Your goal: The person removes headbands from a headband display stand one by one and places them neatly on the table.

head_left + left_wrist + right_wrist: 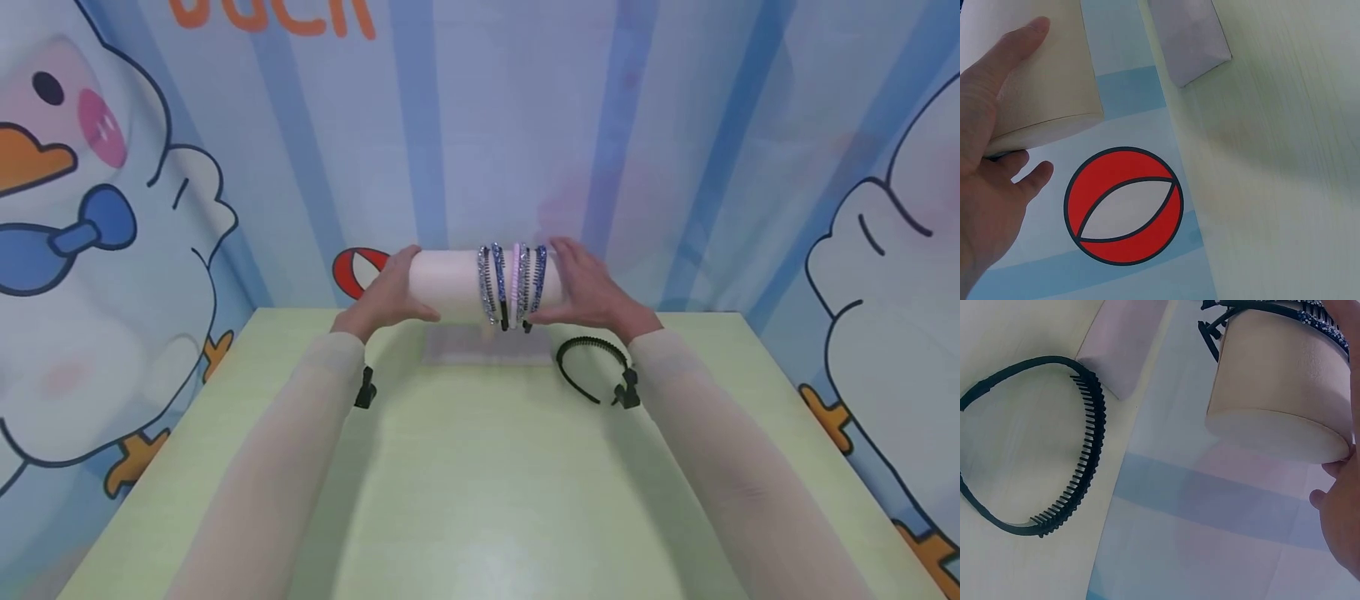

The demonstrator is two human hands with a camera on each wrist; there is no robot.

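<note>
A white cylinder-shaped headband stand (446, 285) is held level at the far side of the table, above its pale flat base (487, 346). Around its right half sit several headbands (514, 285), glittery silver, blue and pink, with comb teeth. My left hand (386, 292) grips the bare left end; in the left wrist view its thumb (1019, 47) lies along the cylinder. My right hand (596, 292) holds the right end beside the headbands, its fingers partly hidden behind the roll. On the table near my right wrist lies a black toothed headband (1094, 419).
The pale green table (480, 475) ends at a blue striped curtain (510, 125) with duck drawings. A red and white ball (1124, 206) is printed on that cloth behind my left hand. Small black devices (365, 389) hang under both wrists.
</note>
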